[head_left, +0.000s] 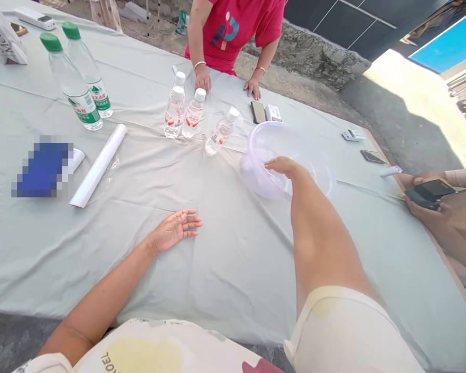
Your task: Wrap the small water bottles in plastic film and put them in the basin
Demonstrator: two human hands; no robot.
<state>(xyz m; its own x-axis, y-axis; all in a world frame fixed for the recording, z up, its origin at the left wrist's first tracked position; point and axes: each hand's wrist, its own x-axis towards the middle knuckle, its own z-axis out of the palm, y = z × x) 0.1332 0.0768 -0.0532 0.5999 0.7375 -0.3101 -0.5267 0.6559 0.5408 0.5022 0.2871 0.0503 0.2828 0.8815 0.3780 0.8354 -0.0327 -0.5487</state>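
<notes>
My left hand (176, 230) rests on the cloth near the table's front, palm partly up, fingers apart and holding nothing. Farther forward and to the right, my right hand (284, 166) reaches over a clear plastic basin (266, 135), its visible fingers stretched to the left. Whether that hand touches the inside of the basin I cannot tell. Just left of the basin a small water bottle (222, 131) leans, with two more small bottles, one in front (193, 115), and another bottle (174, 113) beside it, partly hiding a white cap behind.
Two green-capped bottles (77, 98), a white roll (99, 166) and a blurred blue item (44, 170) lie left on the covered table (225, 259). Across stands a person in a red shirt (236, 31), both hands on the table. Phones (258, 112) lie beyond the basin; another person's hands (431, 199) hold a dark device.
</notes>
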